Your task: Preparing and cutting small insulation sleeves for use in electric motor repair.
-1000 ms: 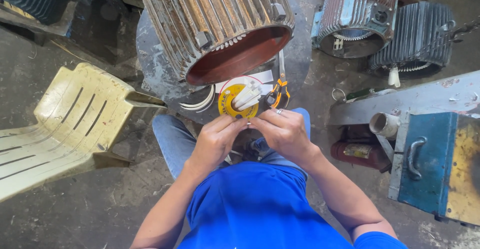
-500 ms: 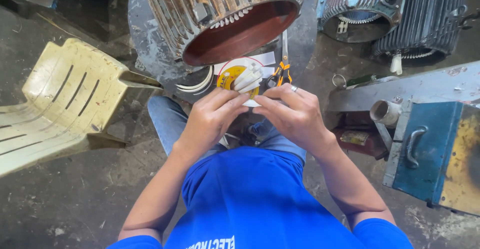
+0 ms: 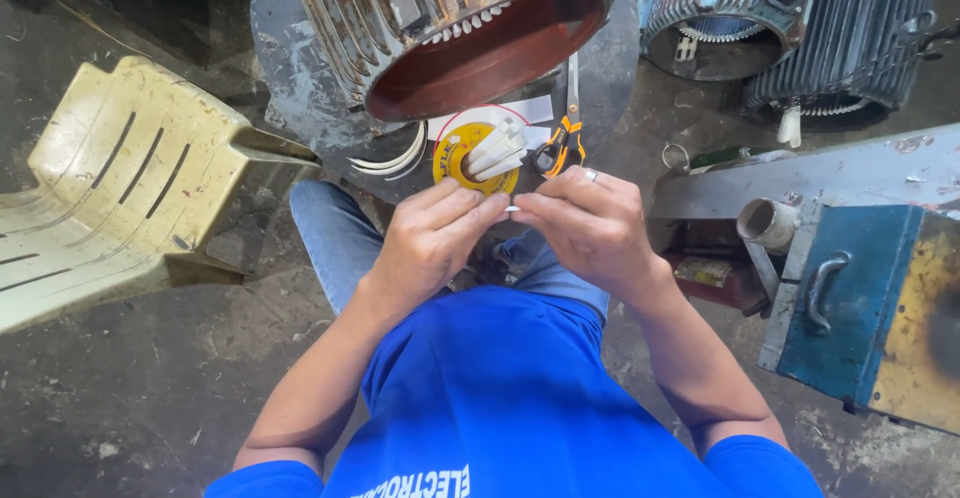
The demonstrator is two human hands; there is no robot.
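Looming at twelve o'clock from the hands, a big finned motor housing (image 3: 440,28) lies with its open, rust-red mouth turned toward the person. A pale plastic chair (image 3: 110,188) sits well apart at nine o'clock, and a blue metal box (image 3: 860,298) at three to four o'clock. Over the lap, the left hand (image 3: 430,243) and right hand (image 3: 590,223) meet fingertip to fingertip, the fingers of both drawn narrow and pinching a small white piece (image 3: 511,209) between them. Most of that piece is hidden, so its shape cannot be told. Just beyond the hands, at twelve o'clock, a yellow roll (image 3: 455,153) carries a few white strips (image 3: 497,150), with orange-handled scissors (image 3: 560,143) just beside it at one o'clock. By my judgement the step in hand is fine fingertip work on the white piece. Any further handling would call for a steady pinch from both hands, since so small a thing slips easily.
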